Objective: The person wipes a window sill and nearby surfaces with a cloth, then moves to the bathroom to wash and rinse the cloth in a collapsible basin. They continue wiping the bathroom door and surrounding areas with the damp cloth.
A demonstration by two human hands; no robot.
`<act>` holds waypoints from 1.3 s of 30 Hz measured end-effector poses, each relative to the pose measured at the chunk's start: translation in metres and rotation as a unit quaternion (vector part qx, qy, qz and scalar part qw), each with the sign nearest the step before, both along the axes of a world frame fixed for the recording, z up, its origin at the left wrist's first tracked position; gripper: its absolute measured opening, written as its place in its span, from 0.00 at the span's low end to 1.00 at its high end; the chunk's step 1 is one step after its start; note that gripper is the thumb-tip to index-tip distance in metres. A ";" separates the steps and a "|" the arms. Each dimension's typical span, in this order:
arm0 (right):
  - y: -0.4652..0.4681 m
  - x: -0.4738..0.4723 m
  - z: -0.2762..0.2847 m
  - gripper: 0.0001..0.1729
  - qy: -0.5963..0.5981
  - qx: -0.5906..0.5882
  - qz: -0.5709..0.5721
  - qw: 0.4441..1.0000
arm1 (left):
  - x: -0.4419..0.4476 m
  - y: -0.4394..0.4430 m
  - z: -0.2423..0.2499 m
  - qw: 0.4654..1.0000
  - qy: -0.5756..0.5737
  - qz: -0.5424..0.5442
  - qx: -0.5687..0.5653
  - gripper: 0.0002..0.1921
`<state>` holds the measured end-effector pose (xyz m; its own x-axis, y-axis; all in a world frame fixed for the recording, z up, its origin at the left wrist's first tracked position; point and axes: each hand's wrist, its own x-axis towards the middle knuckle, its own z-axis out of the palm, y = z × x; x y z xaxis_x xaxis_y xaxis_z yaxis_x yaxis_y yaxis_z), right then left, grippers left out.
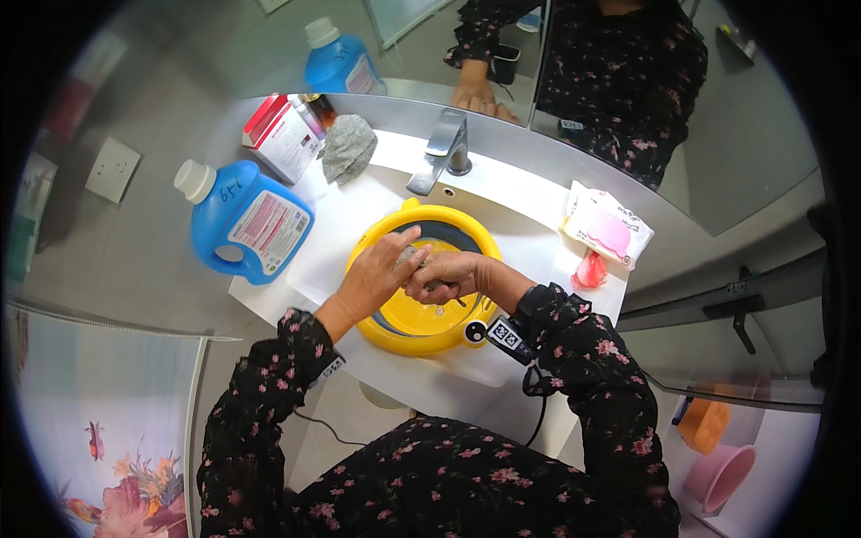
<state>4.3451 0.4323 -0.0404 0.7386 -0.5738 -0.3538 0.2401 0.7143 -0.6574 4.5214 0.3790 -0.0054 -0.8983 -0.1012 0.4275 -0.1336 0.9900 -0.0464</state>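
Both of my hands meet over a round yellow plastic basin (496, 242) with a dark blue inner wall, which sits in the white washbasin (323, 265). A grey stone-like piece (406, 255) shows between them, mostly hidden by fingers. My right hand (442, 276) is curled around its lower part. Against its upper left side lies my left hand (379, 269), fingers partly spread; whether it grips the piece cannot be told. A few small bits lie in the bottom of the yellow basin. Above it stands a chrome faucet (438, 156).
A large grey stone (349, 149) lies at the counter's back left, beside a red and white carton (282, 144). Left of the washbasin stands a blue detergent jug (252, 222). A wipes pack (607, 225) and a crumpled red item (590, 272) lie right. A mirror (430, 40) spans behind.
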 end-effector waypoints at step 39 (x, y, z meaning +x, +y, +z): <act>0.097 0.033 0.025 0.20 0.465 -0.563 -0.065 0.680 | 0.061 0.083 -0.003 0.731 -0.116 0.224 0.634 0.26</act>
<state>4.3781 0.5291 -0.0155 0.4126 -0.9071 0.0838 -0.6410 -0.3544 -0.6808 4.5826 0.4619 -0.0080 -0.6877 -0.5901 -0.4229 -0.5912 0.1170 0.7980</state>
